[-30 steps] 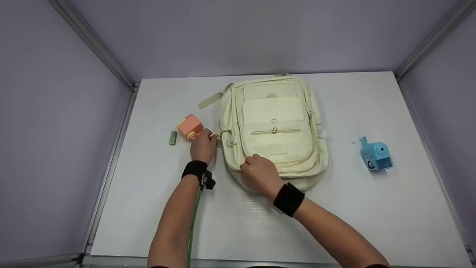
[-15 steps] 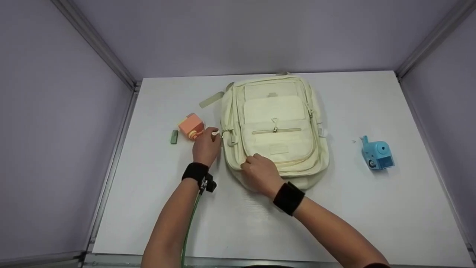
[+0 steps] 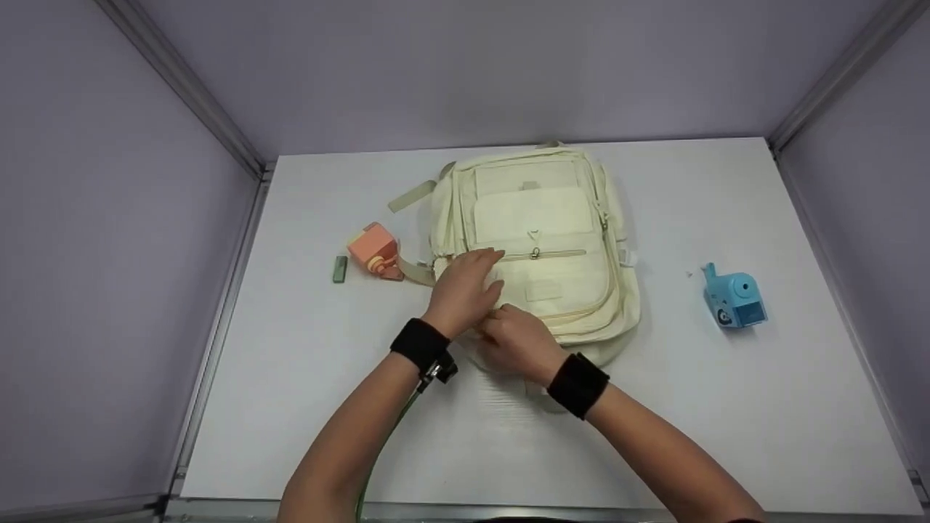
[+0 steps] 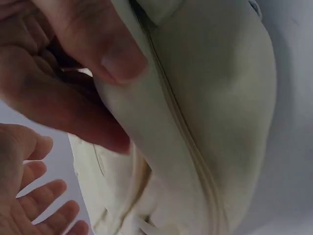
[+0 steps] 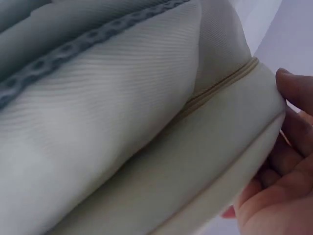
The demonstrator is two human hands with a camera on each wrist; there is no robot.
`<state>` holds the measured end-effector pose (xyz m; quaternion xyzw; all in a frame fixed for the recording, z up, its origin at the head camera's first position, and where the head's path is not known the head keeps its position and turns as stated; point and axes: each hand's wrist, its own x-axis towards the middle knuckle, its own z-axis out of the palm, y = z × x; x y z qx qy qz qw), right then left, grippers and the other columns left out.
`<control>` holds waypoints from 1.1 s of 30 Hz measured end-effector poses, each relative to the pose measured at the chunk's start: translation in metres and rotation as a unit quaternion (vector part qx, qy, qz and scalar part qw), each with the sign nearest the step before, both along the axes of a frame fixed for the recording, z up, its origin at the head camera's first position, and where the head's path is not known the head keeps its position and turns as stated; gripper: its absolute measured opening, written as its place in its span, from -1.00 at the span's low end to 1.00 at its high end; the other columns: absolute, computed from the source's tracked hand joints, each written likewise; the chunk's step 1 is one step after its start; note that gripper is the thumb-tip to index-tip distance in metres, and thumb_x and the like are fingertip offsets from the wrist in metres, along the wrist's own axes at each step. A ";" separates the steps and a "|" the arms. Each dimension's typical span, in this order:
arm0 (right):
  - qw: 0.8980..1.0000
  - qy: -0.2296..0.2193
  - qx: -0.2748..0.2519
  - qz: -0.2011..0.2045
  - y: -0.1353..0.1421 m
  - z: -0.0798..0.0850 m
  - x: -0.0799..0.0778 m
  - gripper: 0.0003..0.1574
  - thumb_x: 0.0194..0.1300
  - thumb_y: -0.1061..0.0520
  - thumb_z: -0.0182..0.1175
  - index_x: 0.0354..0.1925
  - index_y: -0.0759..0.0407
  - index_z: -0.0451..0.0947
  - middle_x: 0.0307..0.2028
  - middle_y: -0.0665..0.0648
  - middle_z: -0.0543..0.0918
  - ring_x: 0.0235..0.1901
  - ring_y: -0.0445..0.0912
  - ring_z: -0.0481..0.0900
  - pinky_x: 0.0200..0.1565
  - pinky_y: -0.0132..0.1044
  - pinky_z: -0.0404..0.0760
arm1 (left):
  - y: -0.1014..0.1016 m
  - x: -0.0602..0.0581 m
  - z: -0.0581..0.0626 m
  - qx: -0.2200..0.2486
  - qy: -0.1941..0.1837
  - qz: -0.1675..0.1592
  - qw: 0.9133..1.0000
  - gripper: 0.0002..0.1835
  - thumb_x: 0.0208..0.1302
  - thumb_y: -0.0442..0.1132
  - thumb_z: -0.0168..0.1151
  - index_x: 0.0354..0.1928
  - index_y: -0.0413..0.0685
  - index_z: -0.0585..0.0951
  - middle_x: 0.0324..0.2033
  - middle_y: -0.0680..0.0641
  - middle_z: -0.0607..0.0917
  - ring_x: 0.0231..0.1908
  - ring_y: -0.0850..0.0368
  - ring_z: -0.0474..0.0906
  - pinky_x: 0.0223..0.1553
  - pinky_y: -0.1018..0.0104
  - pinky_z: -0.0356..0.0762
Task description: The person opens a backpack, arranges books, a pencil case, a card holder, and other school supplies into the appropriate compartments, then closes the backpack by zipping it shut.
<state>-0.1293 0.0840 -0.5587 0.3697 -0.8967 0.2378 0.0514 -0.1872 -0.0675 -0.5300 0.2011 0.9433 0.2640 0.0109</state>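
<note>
A cream backpack (image 3: 538, 218) lies front side up in the middle of the table. My right hand (image 3: 524, 345) grips the fabric at its lower left edge; in the right wrist view thumb and fingers hold the bag's rim. My left hand (image 3: 465, 294) is over the bag's left side, just beside the right hand. Its fingers are spread and hold nothing, as the left wrist view also shows. A long zipper (image 4: 190, 142) runs along the bag's side in that view. In the head view, both hands hide the bag's lower left corner.
Left of the bag lie an orange boxy thing (image 3: 374, 247) with a ringed knob and a small green block (image 3: 340, 269). A blue crank pencil sharpener (image 3: 735, 298) stands at the right. A bag strap (image 3: 415, 272) reaches toward the orange thing. Walls enclose the table's back and sides.
My left hand has left the strap area beside the orange thing and moved right, over the bag toward the right hand. The right hand keeps its grip at almost the same place.
</note>
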 end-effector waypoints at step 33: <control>0.944 -0.125 -0.058 -0.300 0.188 0.014 -0.099 -0.61 0.51 0.25 0.10 0.20 0.40 0.59 0.09 0.43 0.64 0.06 0.28 0.59 0.09 0.17 0.53 | 0.118 0.014 -0.020 -0.233 -0.070 -0.070 0.967 0.06 0.32 0.44 0.14 0.64 0.02 0.04 0.61 -0.19 -0.07 0.58 -0.16 -0.21 0.52 -0.06 -0.10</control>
